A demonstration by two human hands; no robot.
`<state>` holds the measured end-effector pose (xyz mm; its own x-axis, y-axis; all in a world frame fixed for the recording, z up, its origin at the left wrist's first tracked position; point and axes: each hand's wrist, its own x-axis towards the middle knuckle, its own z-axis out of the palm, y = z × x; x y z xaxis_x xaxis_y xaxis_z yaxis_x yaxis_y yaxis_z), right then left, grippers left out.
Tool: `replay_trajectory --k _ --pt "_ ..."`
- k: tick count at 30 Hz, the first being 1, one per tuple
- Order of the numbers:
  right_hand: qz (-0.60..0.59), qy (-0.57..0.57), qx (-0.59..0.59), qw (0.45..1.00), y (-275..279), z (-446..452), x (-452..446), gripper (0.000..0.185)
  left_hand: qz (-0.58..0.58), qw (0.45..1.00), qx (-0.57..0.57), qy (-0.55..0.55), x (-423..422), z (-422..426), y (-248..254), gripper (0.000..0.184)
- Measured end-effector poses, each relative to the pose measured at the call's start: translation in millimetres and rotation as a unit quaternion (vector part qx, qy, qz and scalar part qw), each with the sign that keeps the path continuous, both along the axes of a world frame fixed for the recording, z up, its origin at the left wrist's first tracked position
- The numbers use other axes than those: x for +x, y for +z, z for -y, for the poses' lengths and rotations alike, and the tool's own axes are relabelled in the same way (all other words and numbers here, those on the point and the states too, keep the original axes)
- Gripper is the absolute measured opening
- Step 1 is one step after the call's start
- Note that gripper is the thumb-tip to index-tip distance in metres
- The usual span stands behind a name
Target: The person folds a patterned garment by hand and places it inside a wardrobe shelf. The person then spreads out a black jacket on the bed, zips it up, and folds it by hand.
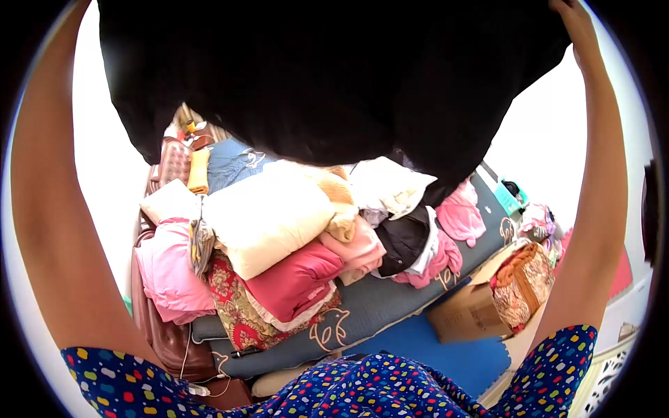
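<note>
A large black cloth (327, 70) hangs spread out across the top of the view, and its lower edge droops over the far part of the bed. Whether it is a garment I cannot tell. My right hand (571, 19), partly cut off by the top edge, grips the cloth at its upper right side. My left arm reaches up along the left of the cloth, with the hand itself beyond the frame. Below the cloth lie a cream pillow (272, 216), a folded dark pink cloth (296, 279) and a black garment (403, 240).
A blue mattress (376, 310) with dolphin outlines carries piled clothes, including pink folded fabric (171, 268) at left. A brown padded bed frame (160, 334) borders it. At right, a cardboard box (470, 313) holds patterned fabric, near a turquoise basket (512, 198). A blue mat (432, 355) covers the floor.
</note>
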<state>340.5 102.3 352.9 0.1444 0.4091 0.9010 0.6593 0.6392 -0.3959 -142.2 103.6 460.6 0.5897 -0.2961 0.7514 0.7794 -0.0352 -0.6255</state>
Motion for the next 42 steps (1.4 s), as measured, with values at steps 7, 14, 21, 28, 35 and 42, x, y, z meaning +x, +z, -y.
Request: replay_trajectory --k 7,14,21,28,35,42 --pt "0.131 0.077 -0.154 0.976 -169 -114 29 0.058 0.018 0.872 -0.489 0.0 -139 -7 -116 0.026" --pt "0.226 0.253 -0.351 0.873 -465 -56 -48 0.031 -0.014 0.597 -0.789 0.145 -93 130 -444 0.039" --pt "0.321 0.164 -0.496 0.79 -655 26 -78 0.024 0.05 0.554 -0.79 0.257 -77 200 -657 0.033" --pt "0.158 0.345 -0.719 0.582 -678 3 -66 0.06 0.294 0.471 -0.796 0.24 -36 192 -671 0.065" --pt "0.054 0.359 -0.586 0.725 -675 10 -136 0.072 0.365 0.526 -0.751 0.164 39 102 -685 0.075" --pt "-0.016 0.312 -0.658 0.685 -652 48 -91 0.017 0.056 0.416 -0.907 0.014 37 156 -690 0.048"
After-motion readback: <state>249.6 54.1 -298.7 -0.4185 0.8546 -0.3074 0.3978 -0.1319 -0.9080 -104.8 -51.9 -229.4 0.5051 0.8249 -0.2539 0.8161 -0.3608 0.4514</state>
